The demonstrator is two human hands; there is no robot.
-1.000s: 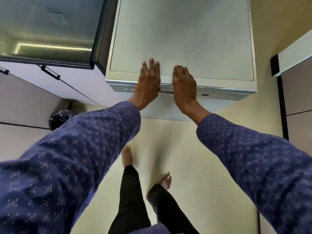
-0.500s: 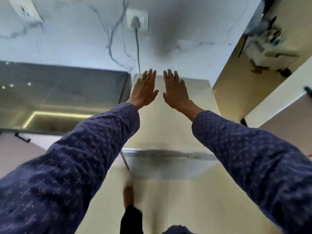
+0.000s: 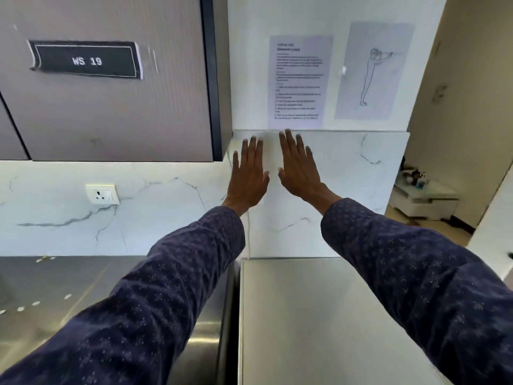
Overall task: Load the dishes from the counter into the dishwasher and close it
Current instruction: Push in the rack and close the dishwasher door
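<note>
Sleeves [image 3: 155,309], dark blue with a small pale print, entered from both lower corners and converged toward the middle of the view. Beneath the right sleeve lay the flat white top of the dishwasher [image 3: 305,315], bare, its left edge running straight from the bottom of the view to the wall. A narrow dark gap separated that edge from the steel worktop [image 3: 55,287] on the left, which carried no dishes in its visible part and showed only small light reflections. Open floor [image 3: 441,232] lay past the dishwasher's right side, leading toward a low white unit [image 3: 422,198] in the next room.

Left hand [image 3: 248,179] and right hand [image 3: 299,173] were held up side by side, palms forward, fingers [image 3: 251,151] extended and spread, grasping nothing; a slim gap parted the thumbs. Whether the palms touched the wall cannot be told. Behind them stood a white marble backsplash [image 3: 347,168], its upper edge level with the right fingertips. A wall socket [image 3: 102,194] sat on the backsplash at left. Above hung a grey cabinet [image 3: 111,112] bearing a black plate marked "WS 19" [image 3: 86,61], its lower edge above the worktop. Two paper sheets were fixed to the white wall: printed text [image 3: 299,81] and a standing-figure drawing [image 3: 372,70].
</note>
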